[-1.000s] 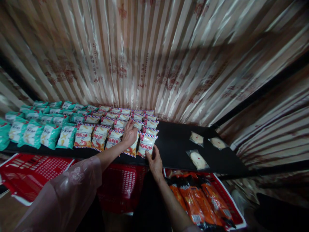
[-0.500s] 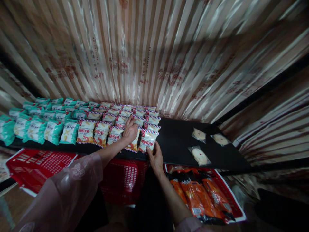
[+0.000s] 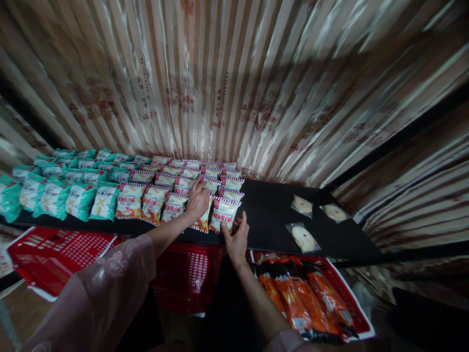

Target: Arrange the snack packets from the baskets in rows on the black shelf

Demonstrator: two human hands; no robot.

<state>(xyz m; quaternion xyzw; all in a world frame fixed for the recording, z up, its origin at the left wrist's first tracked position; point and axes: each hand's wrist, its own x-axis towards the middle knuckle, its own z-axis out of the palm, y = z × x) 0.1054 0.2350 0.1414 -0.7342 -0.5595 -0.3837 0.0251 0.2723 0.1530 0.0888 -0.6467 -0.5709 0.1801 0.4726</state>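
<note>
Rows of white-and-orange snack bags with striped top edges stand on a black shelf [image 3: 267,215]. My left hand [image 3: 198,201] reaches over a front-row snack bag [image 3: 203,217], its fingers closed at the bag's top and partly hidden from me. At the right end of the front row stands another snack bag [image 3: 224,213], upright. Beside its lower right corner is my right hand [image 3: 237,239], open, with thumb and fingers apart. The thumb is close to the bag's lower front; whether it touches I cannot tell.
Teal snack bags [image 3: 77,200] fill the shelf's left part. Several flat round packets [image 3: 305,238] lie to the right. Below are red baskets [image 3: 62,254], one holding orange packages [image 3: 293,293]. A striped curtain [image 3: 220,98] hangs behind the shelf.
My right hand has loosened from the end snack bag, its fingers lifting off the side and spreading. My left hand has stayed nearly in place.
</note>
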